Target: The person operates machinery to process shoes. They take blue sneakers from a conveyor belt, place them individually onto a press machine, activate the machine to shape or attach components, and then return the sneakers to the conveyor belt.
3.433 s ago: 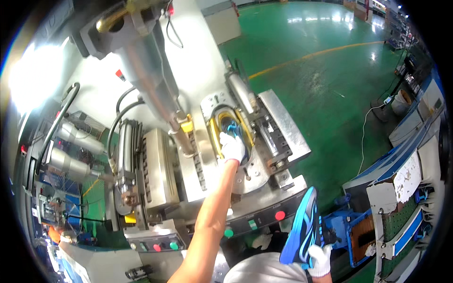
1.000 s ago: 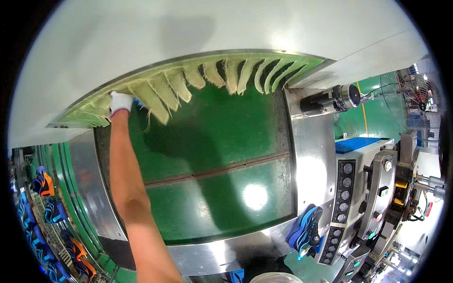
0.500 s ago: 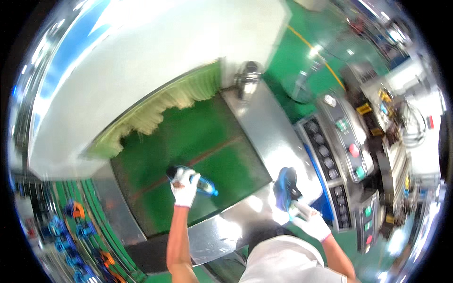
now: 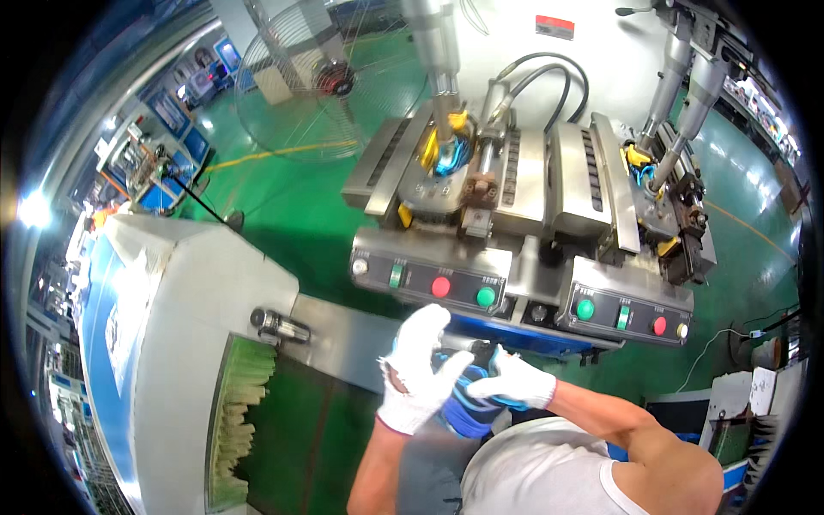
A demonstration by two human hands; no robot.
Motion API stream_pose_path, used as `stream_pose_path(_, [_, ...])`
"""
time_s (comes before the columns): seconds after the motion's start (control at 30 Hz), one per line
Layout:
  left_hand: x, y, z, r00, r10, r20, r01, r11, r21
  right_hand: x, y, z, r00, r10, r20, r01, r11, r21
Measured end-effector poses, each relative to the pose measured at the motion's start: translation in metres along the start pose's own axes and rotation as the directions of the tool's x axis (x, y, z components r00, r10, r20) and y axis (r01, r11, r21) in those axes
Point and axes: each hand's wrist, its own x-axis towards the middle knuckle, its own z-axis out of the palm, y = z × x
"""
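Both of my hands wear white gloves. My right hand (image 4: 519, 382) is closed on a blue shoe (image 4: 470, 419) with dark parts, held in front of my body. My left hand (image 4: 421, 373) is raised at the shoe's left side, thumb and fingers apart, and partly covers it. I cannot tell whether its fingertips touch the shoe. Just beyond my hands stands a metal two-station machine (image 4: 532, 193). Blue pieces show between yellow pads at its left station (image 4: 451, 156) and its right station (image 4: 642, 176).
Button panels (image 4: 429, 279) line the machine's front, above a blue edge (image 4: 524, 335). On the left is a white housing (image 4: 180, 318) with a pale fringe curtain (image 4: 236, 421) over a green conveyor belt (image 4: 292, 429). A large fan (image 4: 330, 81) stands at the back left.
My view has swung right from the conveyor to the machine. My left hand has left the shoe on the belt and come up beside the shoe in my right hand.
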Motion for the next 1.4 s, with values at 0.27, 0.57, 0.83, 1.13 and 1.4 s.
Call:
stream_pose_path(0.27, [0.213, -0.09, 0.072, 0.992, 0.123, -0.011, -0.109, 0.91, 0.401, -0.059, -0.072, -0.134, 0.976, 0.135, -0.17, 0.051, 0.619, 0.784])
stream_pose_path(0.57, [0.385, -0.252, 0.192, 0.986, -0.15, -0.069, 0.159, 0.745, 0.647, -0.081, -0.089, -0.197, 0.816, 0.162, -0.554, 0.24, 0.777, 0.582])
stream_pose_path(0.83, [0.446, -0.234, 0.168, 0.915, -0.402, -0.019, 0.29, 0.626, 0.724, -0.065, -0.059, -0.202, 0.743, 0.355, -0.567, 0.171, 0.719, 0.674])
stream_pose_path(1.13, [0.265, -0.096, 0.025, 0.954, -0.137, -0.267, 0.197, 0.958, 0.21, 0.072, -0.096, -0.17, 0.798, 0.184, -0.574, 0.226, 0.792, 0.567])
stream_pose_path(1.4, [-0.017, -0.093, -0.044, 0.558, -0.681, -0.474, 0.823, 0.53, 0.206, 0.404, -0.09, -0.204, 0.86, 0.218, -0.461, 0.0, 0.904, 0.427])
